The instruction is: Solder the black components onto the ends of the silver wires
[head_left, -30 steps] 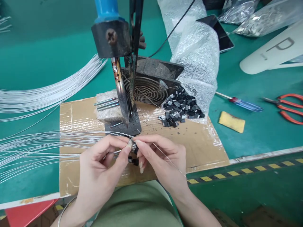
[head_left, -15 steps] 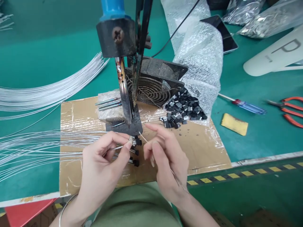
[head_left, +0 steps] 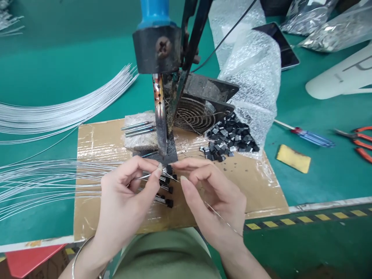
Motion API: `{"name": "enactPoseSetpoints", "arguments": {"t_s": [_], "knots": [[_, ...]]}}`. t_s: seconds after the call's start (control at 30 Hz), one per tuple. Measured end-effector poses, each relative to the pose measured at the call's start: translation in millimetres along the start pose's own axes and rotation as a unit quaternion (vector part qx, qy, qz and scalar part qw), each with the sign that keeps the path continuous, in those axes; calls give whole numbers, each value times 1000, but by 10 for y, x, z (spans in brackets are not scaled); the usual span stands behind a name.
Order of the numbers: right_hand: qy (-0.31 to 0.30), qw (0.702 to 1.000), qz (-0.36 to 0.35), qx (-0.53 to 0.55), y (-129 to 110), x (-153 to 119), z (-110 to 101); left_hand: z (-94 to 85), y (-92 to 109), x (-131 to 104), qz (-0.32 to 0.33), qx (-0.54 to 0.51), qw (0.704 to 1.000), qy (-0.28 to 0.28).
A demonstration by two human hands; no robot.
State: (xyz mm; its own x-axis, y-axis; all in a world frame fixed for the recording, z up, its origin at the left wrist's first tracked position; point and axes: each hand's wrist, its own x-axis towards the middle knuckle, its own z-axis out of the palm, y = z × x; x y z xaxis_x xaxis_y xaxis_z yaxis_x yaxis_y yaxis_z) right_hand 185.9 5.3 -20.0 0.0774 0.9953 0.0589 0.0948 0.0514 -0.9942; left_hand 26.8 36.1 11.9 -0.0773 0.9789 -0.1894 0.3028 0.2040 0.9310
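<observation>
My left hand (head_left: 128,197) is closed, its thumb and forefinger pinching a thin white wire (head_left: 142,177) near its end. What else sits between those fingertips is hidden. My right hand (head_left: 216,197) has a strand of solder wire (head_left: 222,219) running through it, out past the thumb towards the left fingertips. Its forefinger reaches close to the left thumb. Just above both hands hangs the soldering iron's tip (head_left: 162,143), pointing down. Black connectors (head_left: 168,202) on wire ends lie on the cardboard (head_left: 232,193) under the fingers.
A heap of small black connectors (head_left: 232,135) lies beside a dusty fan (head_left: 200,112) and bubble wrap (head_left: 252,77). White wires (head_left: 58,120) spread at left. A screwdriver (head_left: 310,135), yellow sponge (head_left: 293,158) and orange-handled pliers (head_left: 360,139) are at right.
My right hand's forefinger has straightened and moved left to the left fingertips, bringing the solder wire's end there. The left hand keeps its pinch. The view has shifted slightly.
</observation>
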Motion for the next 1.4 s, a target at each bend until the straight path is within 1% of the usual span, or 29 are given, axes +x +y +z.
{"name": "enactPoseSetpoints", "arguments": {"t_s": [0.07, 0.2, 0.37, 0.5, 0.67, 0.8, 1.4], "knots": [[-8, 999, 18, 32, -17, 6, -2, 6, 10, 13, -2, 1, 1000, 4], [-3, 996, 49, 69, -25, 29, 10, 4, 26, 52, 10, 1, 1000, 11], [15, 990, 69, 121, -15, 92, 52, -12, 27, 110, 24, -4, 1000, 19], [22, 987, 79, 139, -22, 140, 77, -20, 33, 140, 25, -6, 999, 23], [29, 988, 65, 138, -25, 158, 77, -12, 78, 147, 14, 5, 999, 32], [35, 986, 55, 151, -35, 161, 74, -6, 99, 156, 22, 7, 999, 32], [39, 985, 49, 159, -31, 177, 99, -33, 52, 145, 32, -18, 999, 28]]}}
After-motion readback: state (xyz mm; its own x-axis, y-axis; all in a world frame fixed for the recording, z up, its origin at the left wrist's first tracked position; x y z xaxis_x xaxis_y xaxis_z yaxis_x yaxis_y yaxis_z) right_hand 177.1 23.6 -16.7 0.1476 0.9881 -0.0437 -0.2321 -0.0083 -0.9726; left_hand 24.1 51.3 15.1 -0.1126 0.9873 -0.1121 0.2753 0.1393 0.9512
